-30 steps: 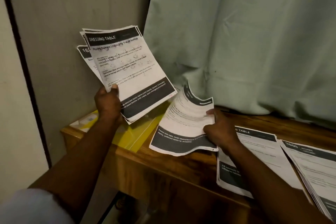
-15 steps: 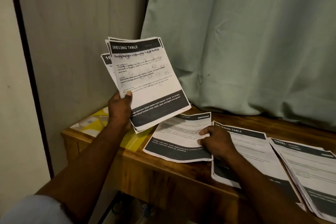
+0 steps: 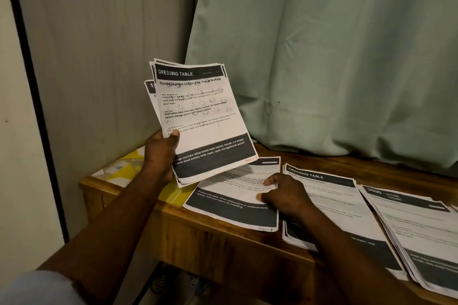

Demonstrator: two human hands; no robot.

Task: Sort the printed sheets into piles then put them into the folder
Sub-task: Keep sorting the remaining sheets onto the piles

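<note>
Since a second ago: the single printed sheet [image 3: 223,195] with a dark footer band, then curled up in the air, now lies flat on the brown wooden bench [image 3: 218,235], left of centre. The right hand [image 3: 285,195] came down with it.

Behind: pale green fabric curtain [image 3: 334,57], its hem covering the bench's back edge. Space under the bench is in shadow and unreadable.

Two piles lie to the right of the single printed sheet. The middle pile [image 3: 347,210], headed DRESSING TABLE, is partly under the right forearm. The far-right pile [image 3: 416,228] is cut off by the frame edge, its text blurred.

Raised above the bench: fanned stack of sheets [image 3: 200,116], gripped by the left hand [image 3: 159,153], thumb on front, fingers hidden behind. The rear sheets show only as slivers.

At the bench's left end: yellow plastic folder [image 3: 128,168], lying flat, largely hidden by the left forearm and the stack.

The right hand pinches the single sheet's right edge, fingers curled.
</note>
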